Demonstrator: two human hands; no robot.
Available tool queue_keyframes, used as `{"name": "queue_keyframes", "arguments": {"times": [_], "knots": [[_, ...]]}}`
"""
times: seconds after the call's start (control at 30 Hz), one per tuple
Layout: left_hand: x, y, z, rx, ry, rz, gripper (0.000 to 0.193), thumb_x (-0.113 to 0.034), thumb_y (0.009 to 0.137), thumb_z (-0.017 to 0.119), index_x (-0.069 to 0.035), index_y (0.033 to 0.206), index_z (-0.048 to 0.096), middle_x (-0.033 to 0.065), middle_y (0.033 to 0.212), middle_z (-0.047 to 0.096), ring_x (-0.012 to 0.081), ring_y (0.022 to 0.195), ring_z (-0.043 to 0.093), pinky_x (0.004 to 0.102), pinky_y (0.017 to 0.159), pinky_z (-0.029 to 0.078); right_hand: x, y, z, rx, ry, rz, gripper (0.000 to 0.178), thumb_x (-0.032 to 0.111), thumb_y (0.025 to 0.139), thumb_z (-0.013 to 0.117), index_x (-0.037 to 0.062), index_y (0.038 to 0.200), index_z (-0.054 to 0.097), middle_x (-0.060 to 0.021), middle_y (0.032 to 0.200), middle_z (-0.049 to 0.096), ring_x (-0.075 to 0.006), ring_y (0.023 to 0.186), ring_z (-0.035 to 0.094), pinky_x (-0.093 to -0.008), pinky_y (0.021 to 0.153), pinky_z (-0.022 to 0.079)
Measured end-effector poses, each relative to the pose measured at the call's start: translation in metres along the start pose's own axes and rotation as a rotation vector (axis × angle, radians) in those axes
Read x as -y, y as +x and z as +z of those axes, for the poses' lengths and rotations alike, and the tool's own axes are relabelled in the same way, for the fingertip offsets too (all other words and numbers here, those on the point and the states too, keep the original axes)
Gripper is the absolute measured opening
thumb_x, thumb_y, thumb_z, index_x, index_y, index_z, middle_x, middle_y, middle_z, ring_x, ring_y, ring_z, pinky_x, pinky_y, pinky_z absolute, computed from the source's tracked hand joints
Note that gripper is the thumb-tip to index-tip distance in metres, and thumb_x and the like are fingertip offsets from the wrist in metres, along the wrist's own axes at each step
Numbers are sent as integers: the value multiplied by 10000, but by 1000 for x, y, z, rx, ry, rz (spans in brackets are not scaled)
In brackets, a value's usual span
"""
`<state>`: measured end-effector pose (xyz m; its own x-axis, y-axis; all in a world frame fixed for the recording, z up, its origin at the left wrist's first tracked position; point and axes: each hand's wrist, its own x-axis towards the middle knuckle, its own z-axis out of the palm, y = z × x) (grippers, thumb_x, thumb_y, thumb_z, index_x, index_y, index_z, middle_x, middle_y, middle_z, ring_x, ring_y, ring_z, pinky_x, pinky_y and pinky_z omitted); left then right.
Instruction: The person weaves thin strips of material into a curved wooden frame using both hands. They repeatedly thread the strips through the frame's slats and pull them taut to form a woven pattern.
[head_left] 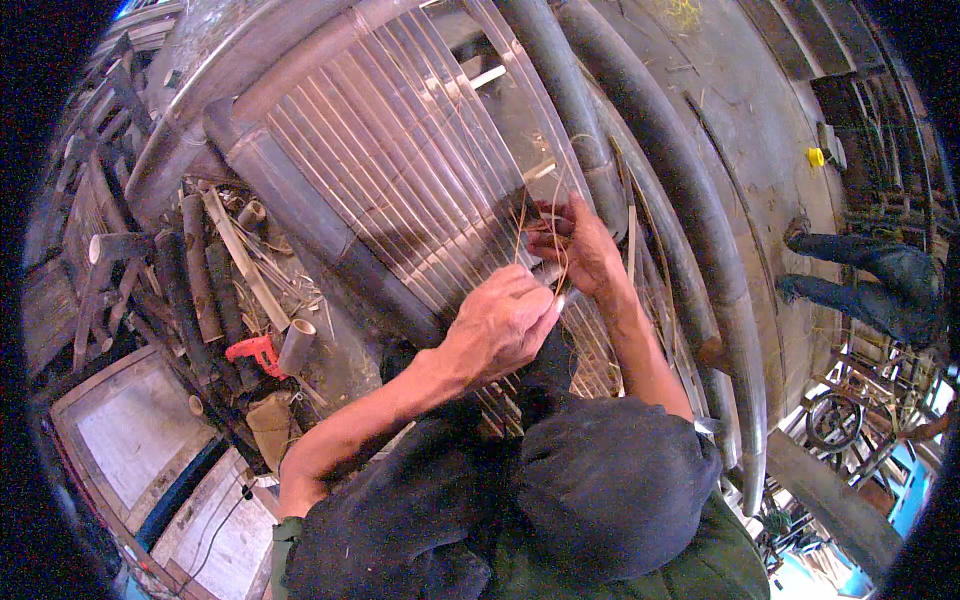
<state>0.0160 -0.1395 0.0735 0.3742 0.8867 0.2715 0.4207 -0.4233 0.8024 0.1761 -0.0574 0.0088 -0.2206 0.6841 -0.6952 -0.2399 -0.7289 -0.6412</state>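
A panel of thin bamboo slats (400, 160) lies in front of me, framed by thick bamboo poles (290, 200). My left hand (505, 325) rests knuckles-up on the slats, fingers curled around a thin tan binding strip (558, 262). Just beyond it my right hand (580, 245) pinches the same strip where it loops up from the slats. The two hands almost touch. My dark-trousered knees (600, 480) fill the bottom of the view.
Long curved bamboo poles (690, 200) run along the right. Cut bamboo offcuts (215, 270) and a red power drill (255, 352) lie at the left. Another person's legs (860, 280) stand at the far right, near a small yellow object (816, 157).
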Motion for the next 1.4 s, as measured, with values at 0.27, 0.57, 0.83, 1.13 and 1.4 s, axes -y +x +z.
{"name": "queue_keyframes", "arguments": {"times": [0.27, 0.57, 0.83, 1.13, 1.4], "knots": [[-4, -4, 13, -82, -21, 20, 190, -66, 839, 636, -20, 687, 531, 152, 703, 533, 333, 734, 565, 400, 726, 485, -3, 19, 23, 115, 126, 49, 555, 471, 1016, 308, -12, 1130, 557, -152, 963, 657, -260, 830, 647, -396, 778, 537], [-3, 82, -31, 13, 113, 227, 160, -153, 877, 598, -10, 807, 586, 138, 753, 556, 323, 756, 586, 408, 704, 487, -56, 32, -7, -47, -454, -981, 394, 364, 1001, 413, 29, 1165, 540, -154, 1234, 508, -266, 1194, 481, -358, 1065, 359], [94, 115, -41, 210, 729, 60, 165, -195, 857, 576, -88, 954, 656, 76, 1130, 597, 270, 1128, 529, 421, 1077, 338, 4, 30, 45, -197, 488, -613, 339, 269, 1000, 483, 100, 706, 481, -10, 645, 448, -136, 602, 440, -337, 675, 463], [153, 76, -17, 190, 898, 202, 263, -205, 848, 537, -182, 1073, 670, 102, 1257, 547, 270, 1304, 404, 441, 1189, 133, -1, 21, 43, -237, 473, -452, 281, 235, 965, 525, 124, 721, 441, 31, 606, 348, -124, 557, 352, -328, 669, 428], [137, 92, -30, 212, 873, 191, 262, -251, 873, 564, -133, 1096, 636, 142, 1280, 530, 310, 1299, 407, 449, 1177, 151, -10, 25, 11, -186, 732, -352, 334, 278, 975, 480, 111, 688, 442, -36, 629, 454, -194, 609, 464, -385, 796, 472]]}}
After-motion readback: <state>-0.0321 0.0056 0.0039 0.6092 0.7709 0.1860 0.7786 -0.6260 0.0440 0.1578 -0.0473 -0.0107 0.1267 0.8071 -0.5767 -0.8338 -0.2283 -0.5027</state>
